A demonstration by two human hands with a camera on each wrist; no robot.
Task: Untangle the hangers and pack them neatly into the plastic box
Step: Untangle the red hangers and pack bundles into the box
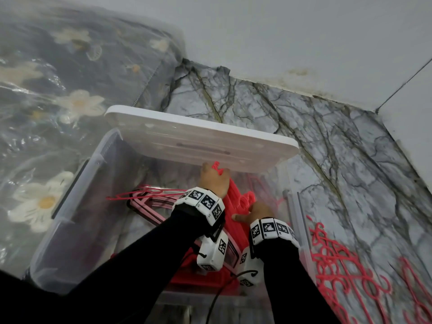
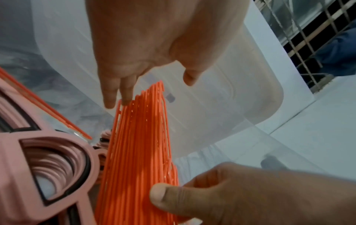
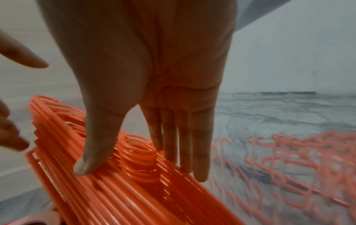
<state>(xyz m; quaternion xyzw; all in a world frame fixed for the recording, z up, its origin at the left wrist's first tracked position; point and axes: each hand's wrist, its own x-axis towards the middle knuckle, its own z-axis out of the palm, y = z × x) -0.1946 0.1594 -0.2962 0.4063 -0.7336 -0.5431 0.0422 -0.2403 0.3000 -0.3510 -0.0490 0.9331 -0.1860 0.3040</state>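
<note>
A clear plastic box [image 1: 77, 188] stands on the floor with its white lid [image 1: 198, 141] leaning over the far end. Inside it, a stack of red hangers [image 1: 236, 199] [image 2: 138, 152] [image 3: 115, 190] stands on edge beside a stack of pink hangers [image 1: 149, 206] [image 2: 48, 159]. My left hand [image 1: 214, 181] [image 2: 138, 73] touches the far end of the red stack with straight fingers. My right hand [image 1: 254, 211] [image 3: 154, 99] rests on the stack near the hooks, thumb on top and straight fingers down its right side. More tangled red hangers [image 1: 346, 265] [image 3: 279, 152] lie on the floor right of the box.
A floral quilt in a clear bag [image 1: 46, 90] lies left of the box. The marble-patterned floor [image 1: 327, 136] runs to a white wall [image 1: 304, 31] behind. A black cable [image 1: 217, 298] hangs from my wrists over the box's near end.
</note>
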